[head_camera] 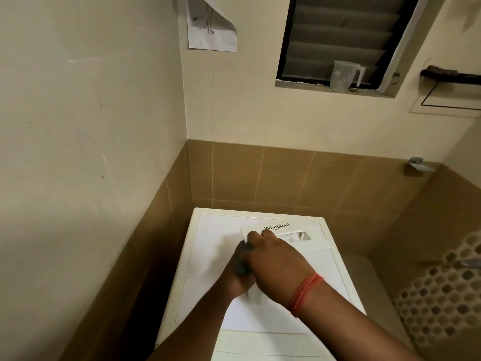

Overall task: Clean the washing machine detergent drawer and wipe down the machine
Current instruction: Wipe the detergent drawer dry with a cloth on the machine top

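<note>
Room: cream walls, brown tiles, louvred window (338, 40) with jug (343, 74) on its sill.
Washer (216, 259): white top-loader in the corner, seen from above.
Drawer (294, 237): recessed at the lid's back, beneath the logo.
Right hand (273, 256): fingers curled at the drawer's left edge.
Left hand (238, 278): mostly hidden; fingers appear to grip something dark, possibly a cloth.
Risk: a hard pull may jam or crack the drawer.
</note>
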The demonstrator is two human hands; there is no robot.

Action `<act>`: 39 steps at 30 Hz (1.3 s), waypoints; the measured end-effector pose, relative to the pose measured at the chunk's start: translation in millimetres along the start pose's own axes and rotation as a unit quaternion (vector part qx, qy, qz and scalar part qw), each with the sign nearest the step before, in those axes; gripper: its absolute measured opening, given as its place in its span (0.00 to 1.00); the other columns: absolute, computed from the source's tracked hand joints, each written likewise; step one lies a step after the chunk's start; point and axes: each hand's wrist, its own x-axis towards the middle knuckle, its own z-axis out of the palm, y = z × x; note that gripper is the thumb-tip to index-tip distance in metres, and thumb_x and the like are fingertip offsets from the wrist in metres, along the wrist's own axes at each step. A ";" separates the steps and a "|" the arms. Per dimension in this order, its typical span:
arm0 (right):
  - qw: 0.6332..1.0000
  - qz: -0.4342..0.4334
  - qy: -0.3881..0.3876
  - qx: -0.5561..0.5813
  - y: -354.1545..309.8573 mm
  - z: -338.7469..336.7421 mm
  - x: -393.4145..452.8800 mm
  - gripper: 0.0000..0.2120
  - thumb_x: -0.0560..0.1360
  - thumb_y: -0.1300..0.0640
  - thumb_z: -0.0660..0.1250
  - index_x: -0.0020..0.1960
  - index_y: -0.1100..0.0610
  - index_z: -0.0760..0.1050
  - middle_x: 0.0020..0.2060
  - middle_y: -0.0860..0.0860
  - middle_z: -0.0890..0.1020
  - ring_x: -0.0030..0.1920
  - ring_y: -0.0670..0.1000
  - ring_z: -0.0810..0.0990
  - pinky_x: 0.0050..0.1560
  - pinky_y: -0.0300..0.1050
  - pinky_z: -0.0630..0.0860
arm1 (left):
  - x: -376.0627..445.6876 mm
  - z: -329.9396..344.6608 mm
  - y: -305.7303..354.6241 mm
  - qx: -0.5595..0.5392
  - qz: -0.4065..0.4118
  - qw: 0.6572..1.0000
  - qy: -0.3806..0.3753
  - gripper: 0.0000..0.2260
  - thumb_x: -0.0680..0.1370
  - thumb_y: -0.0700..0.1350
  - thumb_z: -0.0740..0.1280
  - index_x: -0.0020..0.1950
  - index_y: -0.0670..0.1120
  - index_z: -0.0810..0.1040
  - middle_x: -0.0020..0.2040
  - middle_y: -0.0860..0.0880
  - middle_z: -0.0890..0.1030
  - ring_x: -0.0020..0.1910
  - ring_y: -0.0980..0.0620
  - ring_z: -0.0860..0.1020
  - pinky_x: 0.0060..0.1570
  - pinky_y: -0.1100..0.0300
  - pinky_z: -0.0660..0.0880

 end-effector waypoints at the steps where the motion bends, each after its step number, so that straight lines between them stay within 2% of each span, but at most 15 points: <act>1: 1.000 -0.006 0.006 0.021 4.8 -6.1 -8.8 0.20 0.73 0.67 0.58 0.58 0.51 0.79 0.51 0.51 0.71 0.52 0.55 0.69 0.45 0.46 0.69 | -2.1 -2.8 4.4 -0.037 0.021 0.999 0.005 0.14 0.84 0.33 0.54 0.51 0.47 0.75 0.46 0.50 0.80 0.42 0.59 0.82 0.42 0.67 0.78; 3: 0.998 0.001 0.011 0.059 21.7 -11.5 -24.2 0.23 0.71 0.67 0.57 0.58 0.46 0.78 0.46 0.47 0.68 0.50 0.53 0.67 0.44 0.39 0.61 | -4.6 -2.9 7.6 -0.015 0.118 0.992 0.031 0.08 0.79 0.40 0.65 0.57 0.47 0.80 0.49 0.51 0.85 0.50 0.56 0.84 0.48 0.63 0.79; 4: 0.997 0.022 0.014 0.076 34.0 -10.1 -30.7 0.24 0.70 0.66 0.57 0.57 0.45 0.78 0.42 0.45 0.65 0.48 0.52 0.67 0.42 0.36 0.59 | -2.7 -2.3 3.7 0.001 0.146 0.989 0.027 0.15 0.75 0.40 0.71 0.60 0.49 0.79 0.53 0.56 0.85 0.56 0.56 0.82 0.54 0.62 0.78; 6: 0.989 0.100 0.046 0.099 64.1 -2.2 -46.0 0.24 0.67 0.68 0.61 0.53 0.44 0.81 0.38 0.43 0.62 0.45 0.52 0.69 0.37 0.32 0.56 | -0.9 -3.5 -0.5 -0.028 0.117 0.993 0.009 0.25 0.72 0.38 0.76 0.65 0.55 0.75 0.60 0.60 0.82 0.62 0.58 0.78 0.62 0.59 0.75; 9: 0.968 0.221 0.077 0.093 97.6 11.3 -67.0 0.24 0.67 0.72 0.66 0.49 0.45 0.83 0.36 0.42 0.63 0.41 0.52 0.70 0.34 0.32 0.55 | 1.8 -4.3 -5.6 -0.059 0.077 0.995 0.027 0.27 0.72 0.38 0.76 0.66 0.56 0.73 0.62 0.59 0.81 0.64 0.58 0.77 0.62 0.61 0.74; 11: 0.959 0.251 0.096 0.095 100.4 16.1 -68.8 0.25 0.65 0.73 0.66 0.49 0.46 0.84 0.36 0.40 0.62 0.41 0.50 0.67 0.36 0.30 0.55 | 3.4 -3.3 -5.2 -0.065 0.080 0.994 0.032 0.26 0.72 0.37 0.76 0.66 0.55 0.74 0.62 0.59 0.81 0.63 0.58 0.78 0.59 0.64 0.75; 13: 0.957 0.234 0.126 0.116 89.8 19.8 -59.9 0.25 0.63 0.72 0.64 0.47 0.46 0.83 0.38 0.40 0.65 0.42 0.51 0.70 0.39 0.31 0.66 | 2.9 -3.8 -1.8 -0.063 0.092 0.993 0.034 0.26 0.73 0.35 0.74 0.66 0.54 0.74 0.62 0.59 0.81 0.63 0.57 0.78 0.56 0.67 0.75; 15: 0.962 0.190 0.140 0.136 66.1 20.3 -45.9 0.19 0.64 0.66 0.61 0.45 0.47 0.82 0.40 0.47 0.69 0.44 0.55 0.73 0.43 0.44 0.74 | -1.6 -2.8 4.9 -0.043 0.113 0.993 0.012 0.26 0.75 0.31 0.71 0.68 0.51 0.72 0.63 0.60 0.80 0.64 0.58 0.77 0.56 0.68 0.74; 20: 0.964 0.122 0.124 0.202 28.3 18.7 -22.8 0.16 0.68 0.64 0.63 0.50 0.52 0.81 0.43 0.49 0.68 0.47 0.53 0.70 0.41 0.38 0.63 | -2.8 0.5 6.9 0.012 0.168 0.986 0.000 0.20 0.77 0.29 0.65 0.64 0.47 0.71 0.56 0.68 0.81 0.59 0.65 0.78 0.55 0.72 0.73; 24: 0.937 0.231 0.164 0.207 90.1 21.3 -44.7 0.15 0.63 0.66 0.72 0.45 0.51 0.82 0.39 0.49 0.67 0.41 0.54 0.72 0.38 0.37 0.67 | 1.3 -1.2 -1.5 -0.011 0.111 0.994 0.012 0.27 0.74 0.35 0.74 0.69 0.51 0.72 0.63 0.58 0.80 0.63 0.59 0.78 0.56 0.68 0.75; 26: 0.922 0.301 0.163 0.182 121.5 18.0 -57.6 0.16 0.61 0.70 0.68 0.41 0.52 0.82 0.39 0.52 0.68 0.40 0.58 0.73 0.39 0.40 0.72 | 0.7 0.8 -2.7 -0.016 0.103 0.994 0.014 0.27 0.74 0.36 0.74 0.69 0.52 0.72 0.62 0.60 0.80 0.62 0.61 0.77 0.53 0.70 0.74; 28: 0.910 0.337 0.166 0.175 133.4 14.5 -60.0 0.15 0.62 0.72 0.64 0.39 0.55 0.81 0.39 0.54 0.69 0.40 0.60 0.74 0.38 0.40 0.70 | 0.2 2.7 -3.5 -0.019 0.092 0.995 0.016 0.27 0.74 0.36 0.74 0.68 0.53 0.72 0.62 0.60 0.80 0.62 0.61 0.77 0.54 0.70 0.75; 34: 0.959 0.177 0.114 0.190 86.7 33.0 -30.7 0.17 0.67 0.65 0.68 0.55 0.53 0.79 0.47 0.52 0.69 0.48 0.55 0.73 0.45 0.40 0.69 | -1.0 7.3 -2.8 0.007 0.063 0.998 0.030 0.27 0.71 0.44 0.77 0.67 0.54 0.72 0.59 0.54 0.82 0.60 0.56 0.79 0.57 0.57 0.79; 37: 0.958 0.189 0.098 0.191 109.2 33.2 -28.3 0.17 0.69 0.66 0.63 0.55 0.54 0.79 0.45 0.53 0.68 0.47 0.55 0.72 0.44 0.39 0.63 | -0.8 10.1 -4.0 0.038 0.061 0.996 0.048 0.27 0.72 0.41 0.77 0.68 0.53 0.71 0.61 0.53 0.80 0.61 0.58 0.78 0.58 0.63 0.78; 39: 0.955 0.216 0.097 0.179 138.2 30.8 -34.5 0.16 0.67 0.65 0.62 0.52 0.56 0.80 0.44 0.57 0.72 0.49 0.59 0.76 0.44 0.41 0.64 | -1.6 10.9 -6.8 0.051 0.052 0.996 0.053 0.29 0.72 0.42 0.77 0.70 0.51 0.71 0.63 0.53 0.79 0.62 0.58 0.77 0.61 0.61 0.77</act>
